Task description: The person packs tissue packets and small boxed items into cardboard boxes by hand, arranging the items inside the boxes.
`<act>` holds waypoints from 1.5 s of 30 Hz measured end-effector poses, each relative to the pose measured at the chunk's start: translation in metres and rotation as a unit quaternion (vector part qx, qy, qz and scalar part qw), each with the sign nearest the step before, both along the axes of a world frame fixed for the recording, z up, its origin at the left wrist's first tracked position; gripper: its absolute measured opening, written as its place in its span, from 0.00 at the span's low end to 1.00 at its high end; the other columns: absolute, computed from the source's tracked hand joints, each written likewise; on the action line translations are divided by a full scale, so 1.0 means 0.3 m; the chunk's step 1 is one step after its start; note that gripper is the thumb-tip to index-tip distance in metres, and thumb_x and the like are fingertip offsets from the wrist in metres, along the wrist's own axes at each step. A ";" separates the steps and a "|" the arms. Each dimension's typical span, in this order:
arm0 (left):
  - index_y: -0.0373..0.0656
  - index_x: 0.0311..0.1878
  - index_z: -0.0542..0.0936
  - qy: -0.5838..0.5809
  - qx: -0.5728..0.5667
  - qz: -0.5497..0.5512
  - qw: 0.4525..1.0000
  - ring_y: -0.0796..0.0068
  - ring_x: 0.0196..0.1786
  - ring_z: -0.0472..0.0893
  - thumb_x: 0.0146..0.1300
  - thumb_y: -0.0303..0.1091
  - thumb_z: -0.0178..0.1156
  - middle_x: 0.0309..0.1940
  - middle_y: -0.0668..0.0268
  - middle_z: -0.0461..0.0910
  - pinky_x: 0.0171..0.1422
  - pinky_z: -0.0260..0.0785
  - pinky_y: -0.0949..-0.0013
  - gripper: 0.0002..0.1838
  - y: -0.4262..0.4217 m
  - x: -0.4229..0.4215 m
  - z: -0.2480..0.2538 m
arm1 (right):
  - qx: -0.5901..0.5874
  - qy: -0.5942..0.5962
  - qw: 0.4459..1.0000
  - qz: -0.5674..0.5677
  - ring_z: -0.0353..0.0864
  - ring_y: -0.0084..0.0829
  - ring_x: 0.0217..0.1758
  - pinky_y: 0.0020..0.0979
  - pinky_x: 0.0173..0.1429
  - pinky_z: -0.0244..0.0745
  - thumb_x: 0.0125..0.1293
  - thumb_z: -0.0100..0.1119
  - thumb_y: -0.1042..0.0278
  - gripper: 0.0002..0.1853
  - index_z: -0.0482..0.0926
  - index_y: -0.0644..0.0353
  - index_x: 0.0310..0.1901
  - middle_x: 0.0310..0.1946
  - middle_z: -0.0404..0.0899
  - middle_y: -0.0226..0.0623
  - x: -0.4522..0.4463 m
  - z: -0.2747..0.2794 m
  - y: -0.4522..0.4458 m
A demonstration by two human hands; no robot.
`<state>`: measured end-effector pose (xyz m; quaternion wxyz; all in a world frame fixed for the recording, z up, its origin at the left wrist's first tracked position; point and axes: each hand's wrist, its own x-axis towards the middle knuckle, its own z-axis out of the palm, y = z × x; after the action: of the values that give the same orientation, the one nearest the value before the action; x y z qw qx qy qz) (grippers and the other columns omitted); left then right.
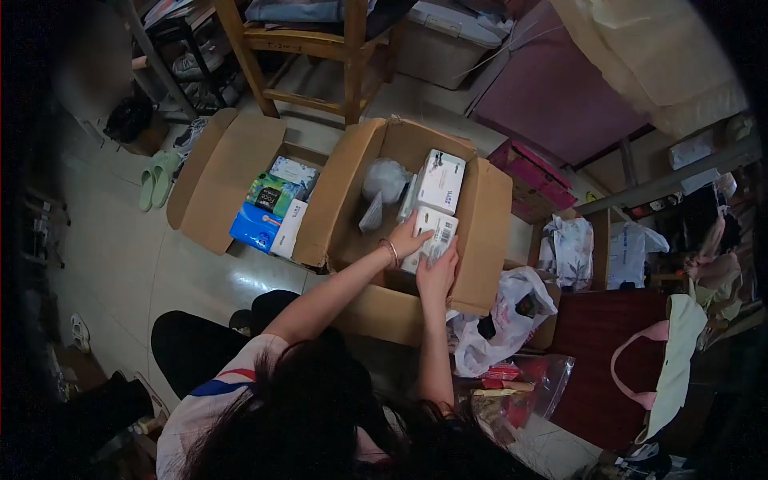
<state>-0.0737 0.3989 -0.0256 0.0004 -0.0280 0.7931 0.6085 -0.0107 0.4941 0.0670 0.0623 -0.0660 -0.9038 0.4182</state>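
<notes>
A white tissue pack (437,230) with a barcode is inside the right side of an open cardboard box (328,200). My left hand (406,238), with a bracelet at its wrist, grips the pack's left edge. On the near right side, my right hand (438,276) holds the same pack, its fingers partly hidden. Another white tissue pack (442,182) stands just beyond it, against the box's far right wall. To their left in the box are a translucent plastic bag bundle (385,180) and a narrow pale packet (409,198).
A second open box (232,172) on the left holds a blue pack (256,226), a green pack (274,195) and other packs. Behind stands a wooden chair (308,44). A white plastic bag (504,320) and a pink box (532,180) are at right; green slippers (160,180) at left.
</notes>
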 end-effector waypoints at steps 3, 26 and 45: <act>0.32 0.60 0.58 -0.186 -0.056 -0.038 0.980 0.61 0.43 0.79 0.54 0.57 0.54 0.42 0.48 0.77 0.47 0.70 0.67 0.41 -0.024 0.024 0.062 | 0.247 0.026 0.966 0.078 0.49 0.58 0.64 0.49 0.60 0.58 0.50 0.61 0.65 0.41 0.50 0.58 0.64 0.63 0.48 0.56 -0.003 -0.023 -0.017; 0.39 0.35 0.77 0.275 0.045 0.290 0.915 0.77 0.30 0.77 0.55 0.28 0.56 0.29 0.63 0.79 0.36 0.69 0.74 0.05 -0.591 -0.051 0.712 | 0.221 0.049 0.960 0.164 0.41 0.59 0.67 0.49 0.69 0.39 0.44 0.50 0.78 0.38 0.55 0.60 0.63 0.63 0.47 0.58 0.020 0.044 -0.042; 0.52 0.67 0.48 -0.094 -0.647 0.234 0.719 0.51 0.61 0.58 0.37 0.48 0.69 0.63 0.50 0.50 0.59 0.54 0.45 0.55 -0.658 0.432 -0.154 | 0.294 -0.243 0.796 0.470 0.72 0.44 0.52 0.38 0.57 0.66 0.57 0.49 0.51 0.25 0.73 0.67 0.45 0.46 0.74 0.53 -0.249 -0.164 -0.914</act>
<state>0.0560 0.2016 -0.0717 -0.0858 -0.2634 0.9577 -0.0782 -0.0852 0.2200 0.0179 -0.3472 0.2895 -0.8884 0.0804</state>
